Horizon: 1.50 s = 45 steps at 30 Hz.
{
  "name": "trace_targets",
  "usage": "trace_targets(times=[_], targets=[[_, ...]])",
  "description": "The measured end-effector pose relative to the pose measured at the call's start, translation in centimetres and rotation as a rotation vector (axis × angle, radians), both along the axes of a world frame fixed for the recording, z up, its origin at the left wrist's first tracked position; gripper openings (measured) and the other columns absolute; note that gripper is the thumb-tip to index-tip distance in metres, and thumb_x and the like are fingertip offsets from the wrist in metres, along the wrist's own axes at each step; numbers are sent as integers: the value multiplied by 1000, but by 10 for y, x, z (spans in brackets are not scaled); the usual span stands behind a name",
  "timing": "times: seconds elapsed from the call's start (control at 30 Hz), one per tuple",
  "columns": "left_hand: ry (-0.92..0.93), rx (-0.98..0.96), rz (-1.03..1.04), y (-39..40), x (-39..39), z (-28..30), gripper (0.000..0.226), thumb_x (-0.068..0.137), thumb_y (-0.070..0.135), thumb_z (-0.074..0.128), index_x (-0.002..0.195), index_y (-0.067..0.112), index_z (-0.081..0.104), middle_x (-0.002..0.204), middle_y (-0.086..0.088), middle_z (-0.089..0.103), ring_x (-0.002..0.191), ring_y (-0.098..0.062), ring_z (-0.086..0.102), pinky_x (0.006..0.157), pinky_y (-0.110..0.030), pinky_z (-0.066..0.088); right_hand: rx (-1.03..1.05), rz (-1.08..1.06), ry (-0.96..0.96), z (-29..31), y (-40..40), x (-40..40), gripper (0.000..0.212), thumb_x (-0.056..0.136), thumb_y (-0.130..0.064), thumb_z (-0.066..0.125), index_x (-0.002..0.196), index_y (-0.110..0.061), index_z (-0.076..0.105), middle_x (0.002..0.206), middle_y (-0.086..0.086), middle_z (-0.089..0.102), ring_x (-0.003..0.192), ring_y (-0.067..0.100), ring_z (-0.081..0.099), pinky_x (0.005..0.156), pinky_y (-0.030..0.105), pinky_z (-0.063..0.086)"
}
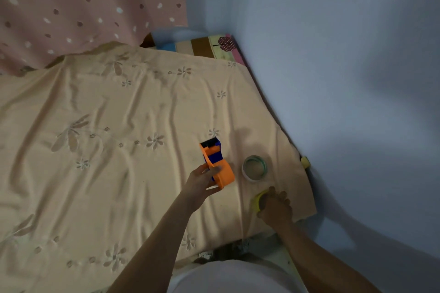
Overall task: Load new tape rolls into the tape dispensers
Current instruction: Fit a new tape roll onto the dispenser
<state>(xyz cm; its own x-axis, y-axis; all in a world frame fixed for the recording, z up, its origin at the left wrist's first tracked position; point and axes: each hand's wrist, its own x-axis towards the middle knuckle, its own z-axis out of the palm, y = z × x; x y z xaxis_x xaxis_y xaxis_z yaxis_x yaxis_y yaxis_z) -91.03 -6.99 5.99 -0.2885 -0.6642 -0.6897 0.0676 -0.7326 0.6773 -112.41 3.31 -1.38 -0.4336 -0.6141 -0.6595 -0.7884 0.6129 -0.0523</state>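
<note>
Left hand [202, 179] holds the orange-and-blue tape dispenser [215, 163] at lower centre of frame, grip closed around its round end, cutter end pointing away up the frame; dispenser is lifted or just resting on the bed [95, 150], can't tell which. Right hand [276, 206] at lower right, grip pressed down over a yellow tape roll [258, 200] lying on the bedsheet; roll mostly hidden under the fingers. Second roll, clear tape roll [254, 167], lies flat on the bed between dispenser and yellow roll, just beside both, untouched. Progress, as a judgement: early; no roll visibly seated in the dispenser, though its hub interior isn't readable from here; left to do: pick up roll, seat it, thread to cutter. Only one dispenser in view.
</note>
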Motion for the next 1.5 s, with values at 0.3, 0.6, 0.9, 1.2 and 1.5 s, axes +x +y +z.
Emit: trace_targets(times=[0.3,0.6,0.9,1.2,1.5], targets=[[47,-202,-33,1,17,23,46,95,16,68,139,20,58,133,-18,66,119,-34,67,101,-49,54,-278,-449,-565,80,-20,-13,68,75,-56,72,127,-17,54,122,8,62,104,26,64,79,36,52],[163,-392,-120,1,7,67,54,98,16,64,150,27,48,144,0,61,129,-29,61,109,-56,47,-590,-457,-1124,156,-56,23,48,83,-20,80,126,-25,60,113,13,74,101,29,73,86,45,61],[215,-431,-138,15,18,85,70,89,57,65,150,28,44,142,-5,62,133,-26,58,114,-46,44,-669,-237,-962,156,-77,63,76,54,-61,83,122,-42,56,118,-8,68,111,12,66,88,40,61],[227,-366,-11,10,39,71,55,78,22,84,129,19,65,122,-11,74,115,-27,69,97,-36,56,-746,37,-760,163,-69,103,75,67,-47,78,132,-46,40,124,-16,55,112,8,58,90,23,50],[214,-263,186,21,59,74,30,90,4,64,118,10,72,119,-20,73,105,-28,69,96,-46,55,-1031,31,-365,185,-68,105,52,83,-42,75,128,-31,51,119,-12,59,99,6,58,73,13,49]])
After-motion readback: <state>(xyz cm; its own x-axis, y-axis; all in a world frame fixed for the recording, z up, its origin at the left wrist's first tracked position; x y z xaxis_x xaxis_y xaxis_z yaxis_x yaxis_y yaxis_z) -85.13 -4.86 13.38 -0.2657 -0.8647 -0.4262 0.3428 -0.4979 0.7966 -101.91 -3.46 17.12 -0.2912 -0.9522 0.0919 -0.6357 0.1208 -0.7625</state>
